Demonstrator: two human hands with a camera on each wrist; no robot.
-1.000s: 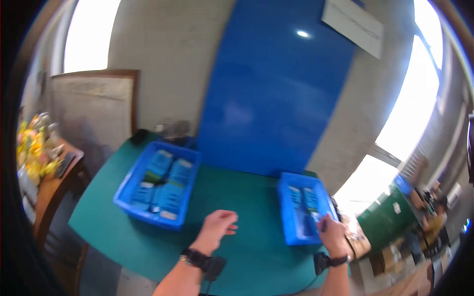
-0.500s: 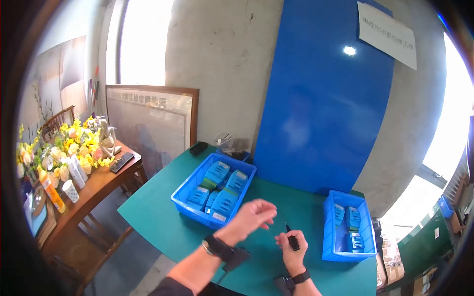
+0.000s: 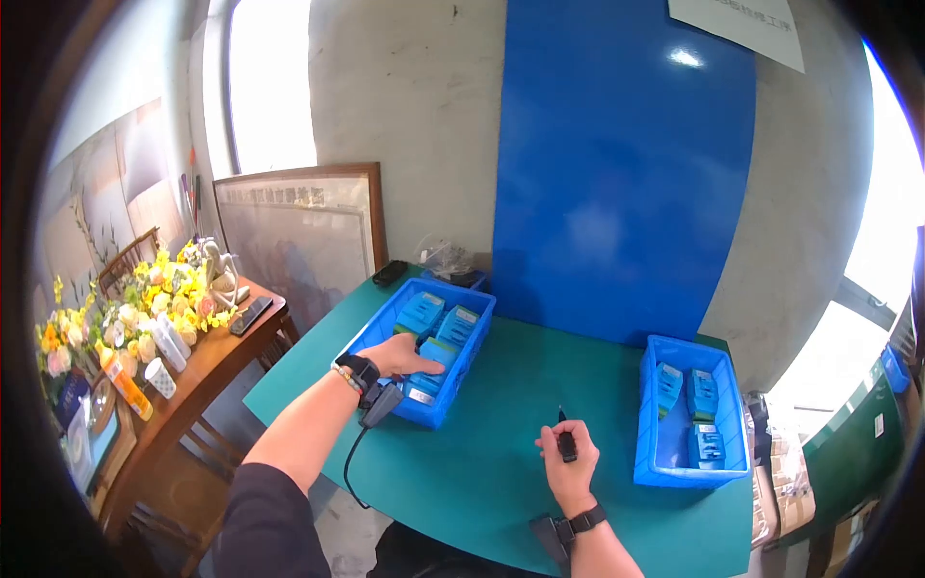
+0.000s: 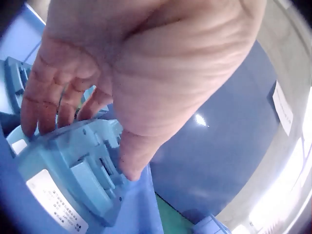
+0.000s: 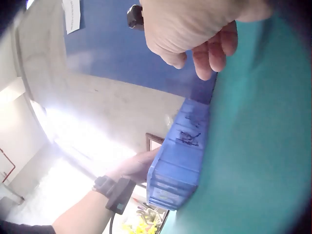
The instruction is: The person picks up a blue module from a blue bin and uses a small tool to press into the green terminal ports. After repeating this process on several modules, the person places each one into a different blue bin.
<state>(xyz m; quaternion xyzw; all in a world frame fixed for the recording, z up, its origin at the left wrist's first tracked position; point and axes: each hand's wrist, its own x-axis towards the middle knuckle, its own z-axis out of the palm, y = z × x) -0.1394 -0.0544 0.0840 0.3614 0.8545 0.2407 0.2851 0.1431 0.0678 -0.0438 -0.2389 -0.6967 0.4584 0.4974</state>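
Note:
My left hand (image 3: 397,356) reaches down into the left blue bin (image 3: 461,387). Its thumb and fingers straddle a blue slotted plastic housing (image 4: 92,165) with a white printed label, thumb on one side and fingertips on the other. Other blue housings (image 3: 421,311) lie around it in that bin. Over the table, my right hand (image 3: 572,464) grips a black pen-shaped tool (image 3: 567,445), its narrow tip pointing away from me. In the right wrist view, only the black end of the tool shows beyond the hand.
On the right stands a second blue bin (image 3: 692,476) holding several blue housings (image 3: 706,445). Both bins rest on a green table (image 3: 520,385) against a blue panel (image 3: 617,193). At the left, a wooden side table (image 3: 207,390) carries flowers, a bottle, a paper cup and a phone.
My left hand has moved from above the table's middle into the left bin, onto a housing. The right hand, holding the tool, came away from the right bin to the middle and stays there.

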